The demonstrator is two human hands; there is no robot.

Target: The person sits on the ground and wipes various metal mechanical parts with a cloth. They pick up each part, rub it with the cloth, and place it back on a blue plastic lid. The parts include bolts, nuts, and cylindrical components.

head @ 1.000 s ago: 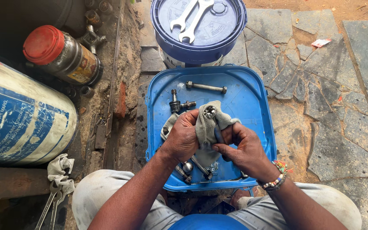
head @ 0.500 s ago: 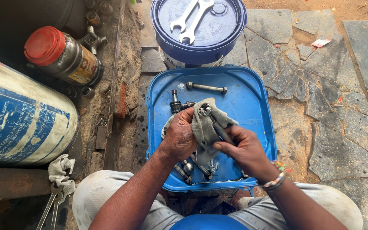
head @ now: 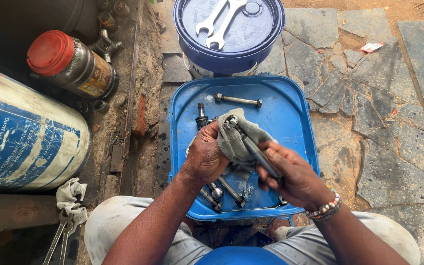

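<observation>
Grey cloth (head: 236, 142) is bunched over the middle of a blue tray (head: 290, 113), gripped closed in the left hand (head: 207, 154). The right hand (head: 290, 176) is closed around the near end of a long metal bolt (head: 251, 147), whose far end lies wrapped in the cloth. A second bolt (head: 238, 100) lies loose at the far side of the tray; further small metal parts (head: 219, 191) lie at its near edge. Beyond the tray, two spanners (head: 220, 22) rest on a blue bucket lid (head: 261, 29). A red-capped jar (head: 72, 66) lies far left.
</observation>
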